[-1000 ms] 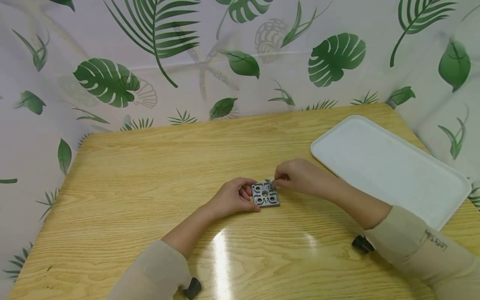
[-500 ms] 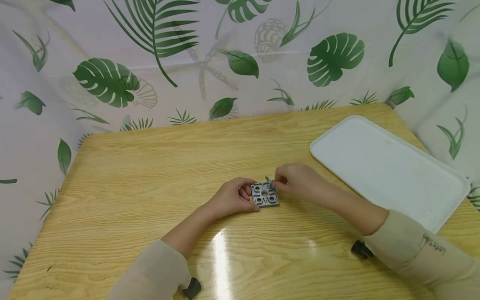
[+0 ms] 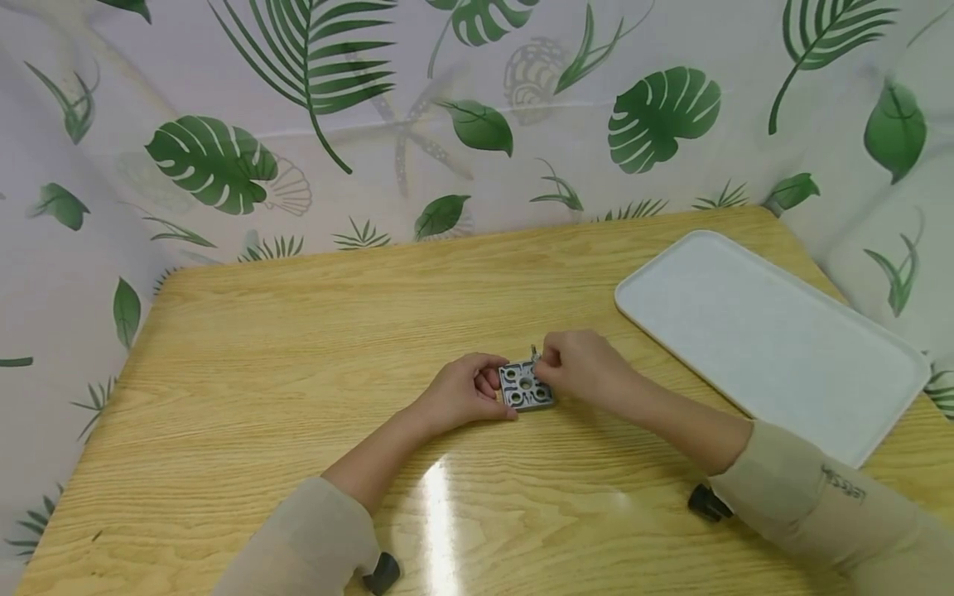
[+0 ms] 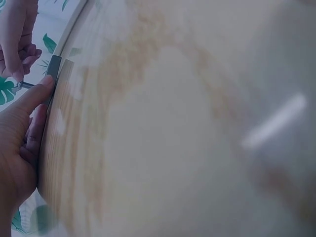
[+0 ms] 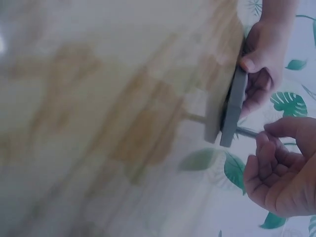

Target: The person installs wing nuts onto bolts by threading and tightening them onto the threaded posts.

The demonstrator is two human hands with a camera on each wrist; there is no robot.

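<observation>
In the head view a square grey metal plate point(image 3: 527, 386) with several round holes lies on the wooden table. My left hand point(image 3: 465, 389) grips its left side, thumb at the near edge and fingers at the far edge. At the plate's far right corner stands a slim metal bolt point(image 5: 246, 132), and my right hand point(image 3: 577, 362) pinches it between thumb and fingertip. The right wrist view shows the shank rising square from the plate's face. Its end also shows in the left wrist view beside my left fingers point(image 4: 34, 96); the right fingertips hide part of it.
A white rectangular tray point(image 3: 775, 339) lies at the table's right, beyond the right forearm. Wooden table surface point(image 3: 298, 348) surrounds the plate. A leaf-print cloth point(image 3: 417, 149) hangs behind the table and along its sides. Black straps point(image 3: 383, 573) show at the sleeves.
My right hand has turned and shifted slightly left, its fingertips now over the plate's far right corner. The bolt's visible end has swung more upright. My left hand and the plate stay put.
</observation>
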